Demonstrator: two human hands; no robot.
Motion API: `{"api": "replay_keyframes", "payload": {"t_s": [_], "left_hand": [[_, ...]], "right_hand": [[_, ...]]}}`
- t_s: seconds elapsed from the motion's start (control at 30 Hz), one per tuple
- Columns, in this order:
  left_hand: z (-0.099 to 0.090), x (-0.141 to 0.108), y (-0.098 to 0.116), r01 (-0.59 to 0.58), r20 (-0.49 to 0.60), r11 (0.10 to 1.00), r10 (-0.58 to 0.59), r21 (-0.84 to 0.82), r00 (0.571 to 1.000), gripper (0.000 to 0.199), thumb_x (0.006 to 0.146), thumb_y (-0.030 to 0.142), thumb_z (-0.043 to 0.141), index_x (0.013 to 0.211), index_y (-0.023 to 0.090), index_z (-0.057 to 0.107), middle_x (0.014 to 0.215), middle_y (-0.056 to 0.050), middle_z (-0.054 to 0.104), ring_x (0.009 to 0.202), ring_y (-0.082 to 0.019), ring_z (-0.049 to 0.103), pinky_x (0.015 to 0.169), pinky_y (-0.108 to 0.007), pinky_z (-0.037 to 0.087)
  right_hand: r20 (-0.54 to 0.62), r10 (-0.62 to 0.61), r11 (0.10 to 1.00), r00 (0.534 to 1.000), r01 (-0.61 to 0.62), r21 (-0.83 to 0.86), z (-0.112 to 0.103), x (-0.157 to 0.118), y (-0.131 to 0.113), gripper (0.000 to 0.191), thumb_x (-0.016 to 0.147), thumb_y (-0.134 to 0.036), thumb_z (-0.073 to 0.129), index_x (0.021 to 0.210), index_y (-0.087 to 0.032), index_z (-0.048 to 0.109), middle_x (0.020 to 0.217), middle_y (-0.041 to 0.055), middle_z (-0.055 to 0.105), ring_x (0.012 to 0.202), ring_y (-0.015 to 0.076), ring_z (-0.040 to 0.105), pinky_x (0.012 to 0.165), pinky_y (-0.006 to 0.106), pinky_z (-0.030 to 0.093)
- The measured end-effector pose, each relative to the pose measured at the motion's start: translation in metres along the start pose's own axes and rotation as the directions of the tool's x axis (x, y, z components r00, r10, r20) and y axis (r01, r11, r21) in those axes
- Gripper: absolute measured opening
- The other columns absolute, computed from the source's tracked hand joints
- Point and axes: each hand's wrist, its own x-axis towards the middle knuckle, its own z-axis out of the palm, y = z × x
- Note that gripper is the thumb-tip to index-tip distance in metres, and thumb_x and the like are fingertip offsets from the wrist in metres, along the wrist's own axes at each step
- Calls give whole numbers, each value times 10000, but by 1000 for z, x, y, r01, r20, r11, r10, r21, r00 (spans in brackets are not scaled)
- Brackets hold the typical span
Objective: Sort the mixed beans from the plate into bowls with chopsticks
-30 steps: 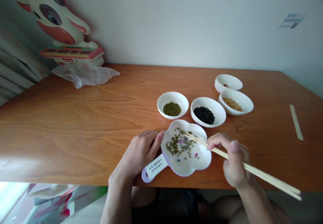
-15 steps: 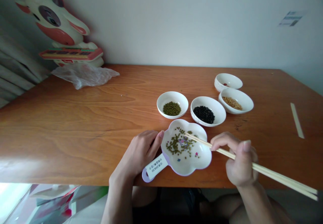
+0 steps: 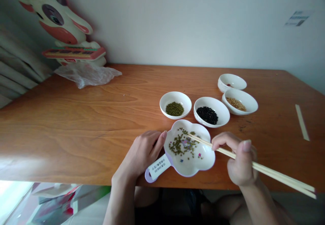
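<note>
A white flower-shaped dish [image 3: 193, 164] with a purple rim and a labelled handle holds scattered green beans [image 3: 177, 145]. My left hand [image 3: 146, 149] rests at its left edge, thumb against the rim, fingers closed on the dish. In my right hand [image 3: 241, 159] is a pair of wooden chopsticks [image 3: 276, 175], their tips low among the beans in the dish. Behind the dish stand a white bowl of green beans [image 3: 174, 109] and a white bowl of black beans [image 3: 207, 115].
Farther right are a bowl of tan kernels [image 3: 236, 104] and a bowl with a few red pieces [image 3: 229, 85]. A pale strip [image 3: 302, 121] lies at the right. A plastic bag [image 3: 88, 74] and a cow toy [image 3: 63, 22] are at the back left.
The whole view has shifted slightly, so the table items appear a little farther right. The chopsticks' rear ends sit slightly higher and more to the left; their tips remain among the beans.
</note>
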Motion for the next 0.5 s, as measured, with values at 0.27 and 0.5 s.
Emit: {"api": "replay_keyframes", "payload": {"t_s": [0.27,0.5], "left_hand": [[-1,0,1,-9,-6,1000,9,-3,1000,468,1161,436,382,813,219,608,852,-27,735,771,-187,623,771,-321,418],[0,0,1,-13,-15,1000,13,-5,1000,471,1159,441,384,803,219,598,830,-36,731,754,-196,626,755,-320,416]], "right_hand": [[-30,-56,998,998,56,-1,1,-1,5,745,1120,-592,130,787,-245,698,769,54,697,771,230,639,706,404,431],[-14,-16,1000,1000,16,-23,2,0,4,808,1069,-703,80,756,-256,675,739,63,678,733,245,636,675,404,448]]}}
